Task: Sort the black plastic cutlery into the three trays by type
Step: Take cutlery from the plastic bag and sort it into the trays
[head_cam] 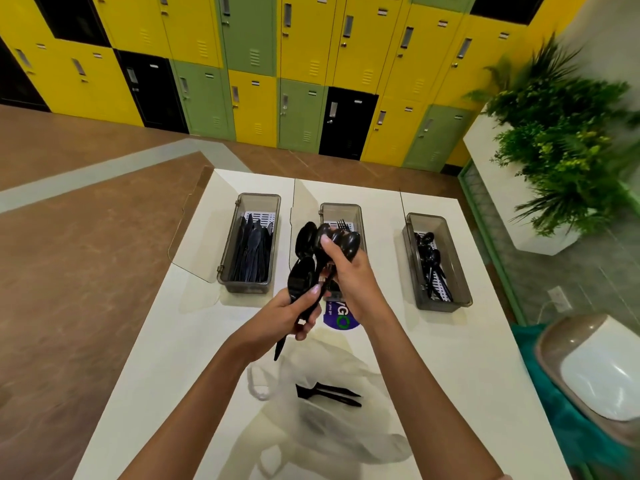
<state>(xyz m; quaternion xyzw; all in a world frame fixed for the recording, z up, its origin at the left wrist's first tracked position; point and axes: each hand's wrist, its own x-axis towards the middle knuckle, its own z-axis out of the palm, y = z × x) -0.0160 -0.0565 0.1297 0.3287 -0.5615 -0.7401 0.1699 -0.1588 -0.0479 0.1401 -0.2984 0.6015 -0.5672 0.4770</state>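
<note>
Both hands are working at the centre of the frame, above the white counter. The left hand is gripping a bunch of black spoons by their handles, bowls pointing up the frame and handles running down toward the wrist. The right hand is clenching around more spoons just above it, its thumb pressing on a bowl.

Three trays are sitting in a row beyond the hands: the left tray holding what look like knives, the middle tray showing fork tines behind the hands, and the right tray already holding spoons. That spoon tray is lying to the right of the hands, well apart, its long axis running up and down the frame, so the right hand is nearer. Two loose pieces are lying on a clear bag lower down; their type is hard to tell.
</note>
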